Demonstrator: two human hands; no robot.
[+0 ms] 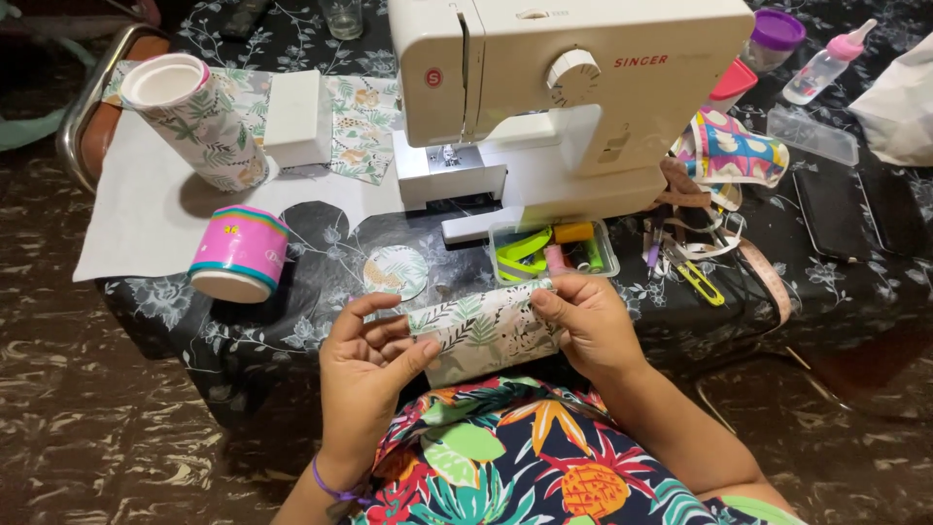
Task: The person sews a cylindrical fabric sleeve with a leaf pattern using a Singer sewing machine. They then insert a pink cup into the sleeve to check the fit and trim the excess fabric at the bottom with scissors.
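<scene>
We see both hands pinching a leaf-print fabric piece (483, 331) — left hand (369, 365) at one end, right hand (588, 321) at the other — before the sewing machine (564, 97).

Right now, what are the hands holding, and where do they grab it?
Both hold a leaf-print fabric piece: left hand pinches its left end, right hand its right end.

White leaf-print fabric tube (483, 331), pink-and-teal striped can (239, 252), cream sewing machine (564, 97), black floral tablecloth (292, 282), yellow-green snips (698, 280).
</scene>
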